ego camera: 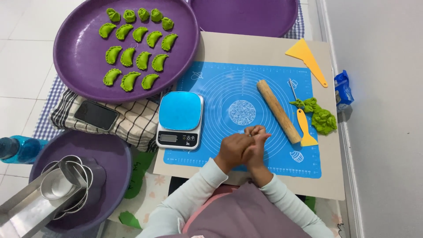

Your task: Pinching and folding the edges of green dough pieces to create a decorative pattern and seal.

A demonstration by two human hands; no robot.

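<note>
Head view looks straight down on a pale surface (229,48) with a blue mat (211,88) spread on it. Starting at the far left, a blue bottle (17,149) lies at nine o'clock, beside a purple tray (112,154) holding metal tins (66,180). Above, at eleven o'clock, a larger purple tray (75,66) carries rows of green dumplings (132,55), and a phone (95,115) rests on a checked cloth (132,121). Next comes a kitchen scale (179,120), just left of the hands. The left hand (233,150) and right hand (257,143) are pressed together over the mat's lower edge, fingers curled around each other; whether anything sits between them cannot be told. A round dough disc (242,112) lies on the mat at twelve o'clock from the hands, near but apart. At two o'clock lies a wooden rolling pin (277,110), then a yellow scraper (305,128) and green dough (321,117).
</note>
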